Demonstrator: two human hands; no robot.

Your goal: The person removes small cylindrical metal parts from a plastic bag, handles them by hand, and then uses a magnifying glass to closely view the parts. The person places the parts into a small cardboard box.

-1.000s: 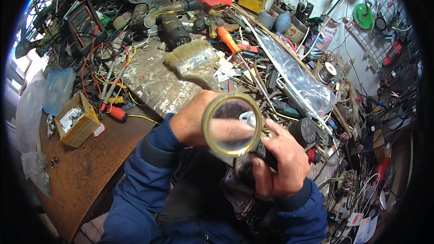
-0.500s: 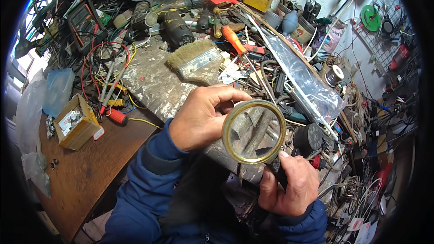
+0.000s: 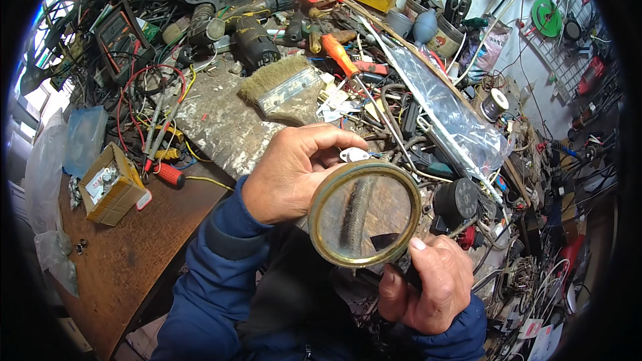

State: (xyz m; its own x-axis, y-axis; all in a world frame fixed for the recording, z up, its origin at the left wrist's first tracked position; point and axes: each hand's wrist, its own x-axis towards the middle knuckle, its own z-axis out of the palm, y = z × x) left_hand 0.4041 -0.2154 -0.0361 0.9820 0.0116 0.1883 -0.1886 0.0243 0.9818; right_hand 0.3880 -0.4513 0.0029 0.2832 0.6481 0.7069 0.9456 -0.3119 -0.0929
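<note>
Magnifying glass (image 3: 364, 214) between the hands, over the bench edge; handle end lower right, long axis slanting up-left to the lens. Right hand (image 3: 431, 284) closed round handle; left hand (image 3: 287, 170) pinches small pale part (image 3: 354, 154), lens overlapping its thumb tip. Beyond: bristle brush (image 3: 284, 90), orange-handled screwdriver (image 3: 342, 58). Round brass-coloured rim, clear lens.

Right hand (image 3: 435, 284) gripped a magnifying glass (image 3: 364, 214), left hand (image 3: 287, 174) held a small pale part (image 3: 354, 154) near its rim, wide brush (image 3: 287, 90) lay beyond left hand, open box (image 3: 114, 190) sat left of both.
</note>
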